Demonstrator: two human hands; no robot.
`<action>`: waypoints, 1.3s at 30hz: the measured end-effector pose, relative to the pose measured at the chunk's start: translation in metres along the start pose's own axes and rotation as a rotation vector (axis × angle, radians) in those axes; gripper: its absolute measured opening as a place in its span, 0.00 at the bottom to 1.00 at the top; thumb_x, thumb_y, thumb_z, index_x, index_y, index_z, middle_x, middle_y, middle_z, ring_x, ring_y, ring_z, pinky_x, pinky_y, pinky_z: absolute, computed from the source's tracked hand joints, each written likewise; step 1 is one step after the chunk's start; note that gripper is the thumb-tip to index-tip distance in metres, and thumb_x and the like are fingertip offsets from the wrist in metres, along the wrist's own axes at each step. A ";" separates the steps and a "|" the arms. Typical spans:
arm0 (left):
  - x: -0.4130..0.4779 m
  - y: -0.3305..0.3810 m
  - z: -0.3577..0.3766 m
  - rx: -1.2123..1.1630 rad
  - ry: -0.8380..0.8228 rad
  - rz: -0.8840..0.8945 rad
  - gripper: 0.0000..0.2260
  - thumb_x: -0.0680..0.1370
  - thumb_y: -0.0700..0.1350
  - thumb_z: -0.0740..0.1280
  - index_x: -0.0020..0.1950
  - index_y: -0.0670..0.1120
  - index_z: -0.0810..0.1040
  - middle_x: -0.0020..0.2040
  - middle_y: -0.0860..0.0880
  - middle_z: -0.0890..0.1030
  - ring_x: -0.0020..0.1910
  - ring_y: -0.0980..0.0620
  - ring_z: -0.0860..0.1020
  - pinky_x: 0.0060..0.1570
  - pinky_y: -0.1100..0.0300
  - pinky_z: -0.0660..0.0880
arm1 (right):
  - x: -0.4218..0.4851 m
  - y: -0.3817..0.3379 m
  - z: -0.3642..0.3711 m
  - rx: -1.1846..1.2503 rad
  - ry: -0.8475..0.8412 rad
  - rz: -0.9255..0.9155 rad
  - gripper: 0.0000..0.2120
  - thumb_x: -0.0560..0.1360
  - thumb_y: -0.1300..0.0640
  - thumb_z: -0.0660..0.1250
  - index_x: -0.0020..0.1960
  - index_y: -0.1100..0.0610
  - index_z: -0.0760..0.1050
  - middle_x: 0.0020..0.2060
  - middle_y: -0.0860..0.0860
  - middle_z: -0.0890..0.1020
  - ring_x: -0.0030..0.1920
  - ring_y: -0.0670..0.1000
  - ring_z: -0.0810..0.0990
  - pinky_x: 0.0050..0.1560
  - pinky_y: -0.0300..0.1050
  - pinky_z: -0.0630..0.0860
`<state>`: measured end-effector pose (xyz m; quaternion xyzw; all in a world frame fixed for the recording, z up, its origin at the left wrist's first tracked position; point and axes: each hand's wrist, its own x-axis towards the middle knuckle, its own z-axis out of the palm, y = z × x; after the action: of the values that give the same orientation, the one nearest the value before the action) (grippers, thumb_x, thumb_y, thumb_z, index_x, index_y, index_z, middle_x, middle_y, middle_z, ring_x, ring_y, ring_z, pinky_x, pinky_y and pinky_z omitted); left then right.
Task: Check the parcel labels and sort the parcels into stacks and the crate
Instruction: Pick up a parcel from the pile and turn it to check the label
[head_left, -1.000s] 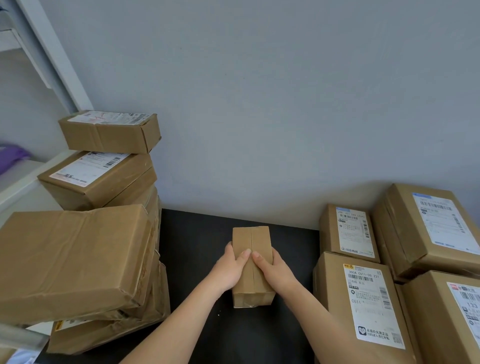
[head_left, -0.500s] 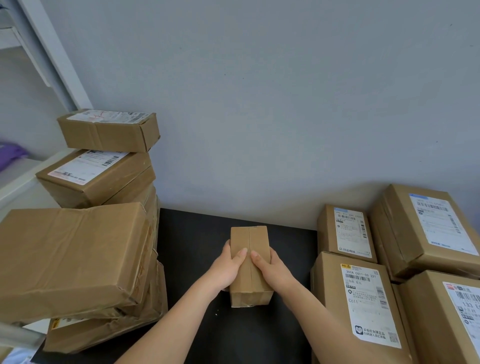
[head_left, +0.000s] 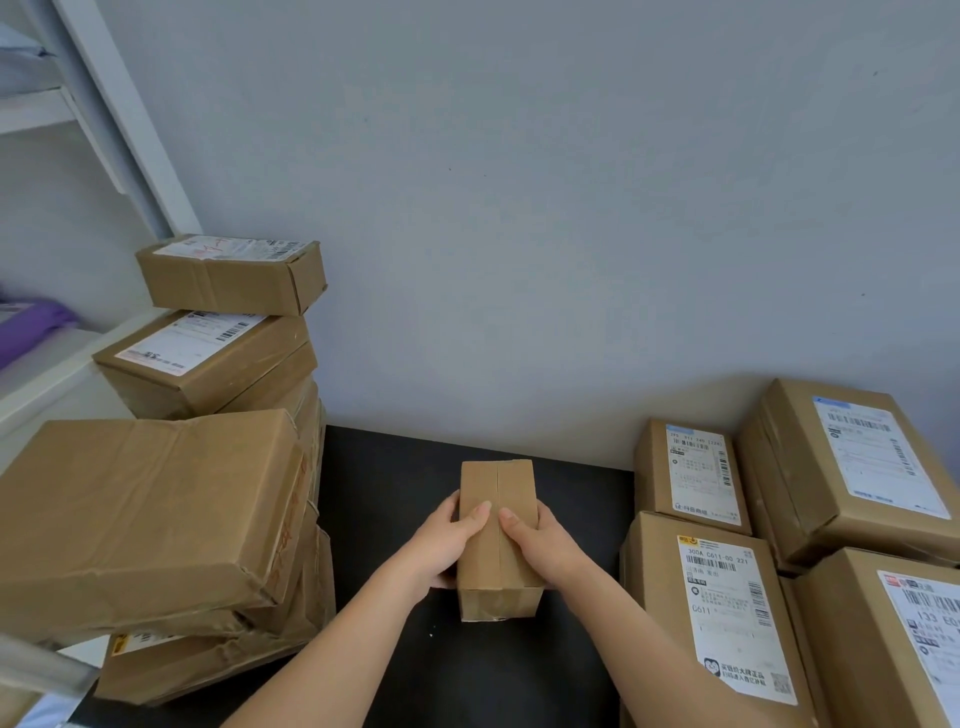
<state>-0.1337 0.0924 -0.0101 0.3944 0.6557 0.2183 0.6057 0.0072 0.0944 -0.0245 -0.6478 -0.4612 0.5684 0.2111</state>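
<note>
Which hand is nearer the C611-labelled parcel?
Right. The right hand grips the side of the small parcel that faces the C611-labelled parcel. The left hand grips the opposite side, farther away.

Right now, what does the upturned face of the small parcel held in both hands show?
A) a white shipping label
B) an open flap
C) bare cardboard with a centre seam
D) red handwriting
C: the small parcel, gripped by the left hand and the right hand, shows plain brown cardboard with a seam down its middle and no label on the visible faces.
</note>
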 end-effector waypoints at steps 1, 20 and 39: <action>-0.001 0.000 -0.003 -0.007 0.010 -0.007 0.26 0.80 0.58 0.59 0.76 0.54 0.56 0.70 0.48 0.68 0.67 0.45 0.68 0.61 0.45 0.69 | -0.001 -0.003 0.000 -0.044 0.033 -0.014 0.36 0.78 0.43 0.60 0.78 0.51 0.45 0.70 0.53 0.67 0.65 0.54 0.72 0.64 0.51 0.71; -0.005 -0.019 -0.013 0.221 0.112 0.079 0.21 0.81 0.41 0.60 0.74 0.50 0.63 0.72 0.46 0.67 0.69 0.47 0.67 0.67 0.51 0.68 | -0.023 -0.014 0.015 -0.676 0.272 -0.203 0.45 0.68 0.40 0.68 0.76 0.43 0.44 0.76 0.52 0.46 0.72 0.60 0.55 0.63 0.53 0.71; 0.011 -0.014 -0.001 0.280 0.099 0.137 0.25 0.78 0.56 0.63 0.72 0.48 0.62 0.64 0.50 0.72 0.60 0.52 0.73 0.54 0.59 0.71 | -0.007 0.010 -0.006 0.112 0.065 0.053 0.32 0.77 0.51 0.65 0.76 0.52 0.55 0.68 0.53 0.69 0.62 0.54 0.72 0.62 0.50 0.72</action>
<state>-0.1372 0.0929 -0.0274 0.5078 0.6802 0.1846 0.4954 0.0171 0.0854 -0.0268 -0.6651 -0.4042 0.5774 0.2467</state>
